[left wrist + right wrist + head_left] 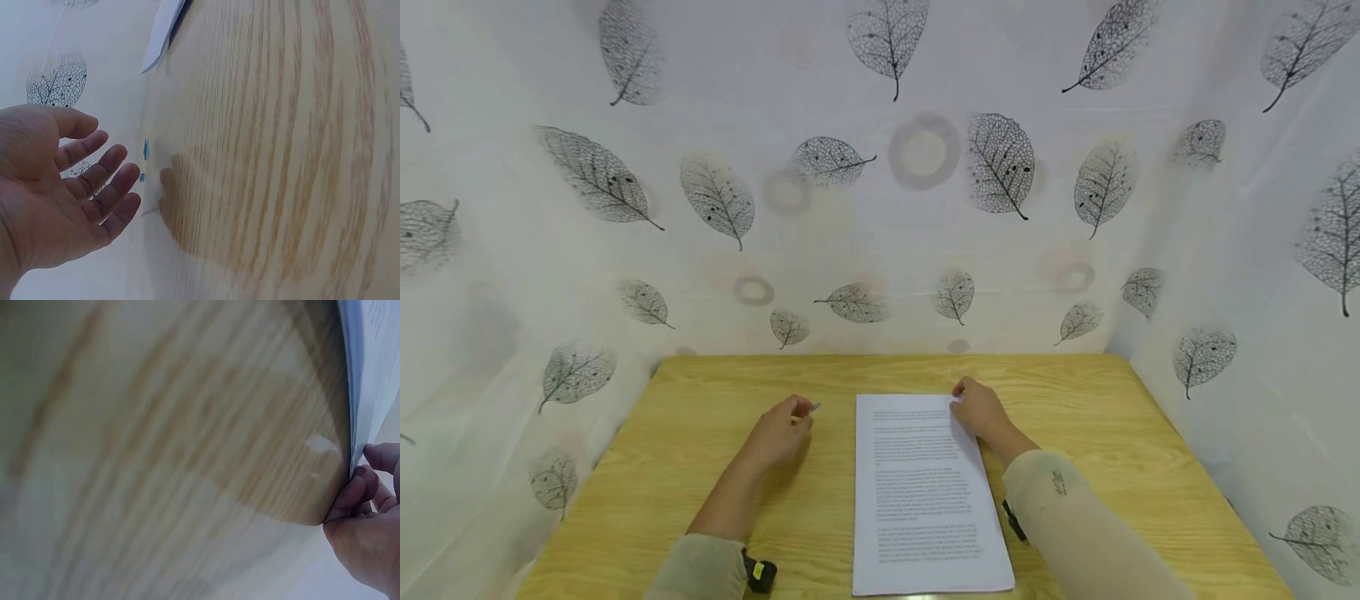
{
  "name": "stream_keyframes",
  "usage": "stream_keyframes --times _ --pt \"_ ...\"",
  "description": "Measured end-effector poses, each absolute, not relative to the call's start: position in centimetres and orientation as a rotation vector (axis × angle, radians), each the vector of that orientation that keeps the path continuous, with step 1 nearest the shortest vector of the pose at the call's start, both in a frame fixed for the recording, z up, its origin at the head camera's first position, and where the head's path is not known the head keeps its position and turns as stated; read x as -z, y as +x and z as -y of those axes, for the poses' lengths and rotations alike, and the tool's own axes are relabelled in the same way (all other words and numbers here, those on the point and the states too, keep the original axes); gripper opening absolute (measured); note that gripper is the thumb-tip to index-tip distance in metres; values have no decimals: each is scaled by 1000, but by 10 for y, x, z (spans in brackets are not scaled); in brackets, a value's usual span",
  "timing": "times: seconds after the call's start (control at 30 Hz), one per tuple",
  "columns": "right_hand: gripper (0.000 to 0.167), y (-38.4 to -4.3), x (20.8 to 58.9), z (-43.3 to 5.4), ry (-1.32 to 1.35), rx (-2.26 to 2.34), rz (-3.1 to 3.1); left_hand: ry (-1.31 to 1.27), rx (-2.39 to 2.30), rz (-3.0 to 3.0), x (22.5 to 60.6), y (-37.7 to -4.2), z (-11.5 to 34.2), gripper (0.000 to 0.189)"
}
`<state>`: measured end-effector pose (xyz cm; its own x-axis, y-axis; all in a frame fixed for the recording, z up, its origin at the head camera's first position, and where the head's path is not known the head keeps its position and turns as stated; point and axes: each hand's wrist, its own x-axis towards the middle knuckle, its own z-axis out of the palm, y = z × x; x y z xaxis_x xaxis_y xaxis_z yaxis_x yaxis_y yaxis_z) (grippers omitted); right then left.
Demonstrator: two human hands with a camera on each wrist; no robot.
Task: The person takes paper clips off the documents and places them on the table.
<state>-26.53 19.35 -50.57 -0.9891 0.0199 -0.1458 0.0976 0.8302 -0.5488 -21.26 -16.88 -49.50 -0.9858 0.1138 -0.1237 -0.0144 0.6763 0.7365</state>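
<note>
A stack of printed paper sheets (pixel 917 500) lies upright to me on the wooden table, its top page covered in lines of text. At its upper right corner, my right hand (pixel 983 412) pinches the sheets between thumb and fingers, as the right wrist view shows at the paper edge (pixel 353 381). My left hand (pixel 778 433) hovers left of the stack, palm facing inward and fingers loosely bent around nothing. Just past its fingertips are small blue pieces (pixel 145 149) on the table; in the head view a small greyish piece (pixel 815 407) shows there.
The wooden table (pixel 700 417) ends at the back and sides against a white curtain (pixel 850 233) printed with dark leaves. A black wrist strap (pixel 760 575) is worn on the left forearm, and another (pixel 1013 521) on the right.
</note>
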Motion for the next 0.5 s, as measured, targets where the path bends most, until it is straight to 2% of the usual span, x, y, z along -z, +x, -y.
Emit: stream_keyframes --times 0.33,0.5 --pt "24 -267 500 -204 200 1196 -2845 65 -1232 -2707 486 -216 164 34" --pt "29 -271 480 -212 -99 960 -2776 59 -1198 -2764 482 -217 163 37"
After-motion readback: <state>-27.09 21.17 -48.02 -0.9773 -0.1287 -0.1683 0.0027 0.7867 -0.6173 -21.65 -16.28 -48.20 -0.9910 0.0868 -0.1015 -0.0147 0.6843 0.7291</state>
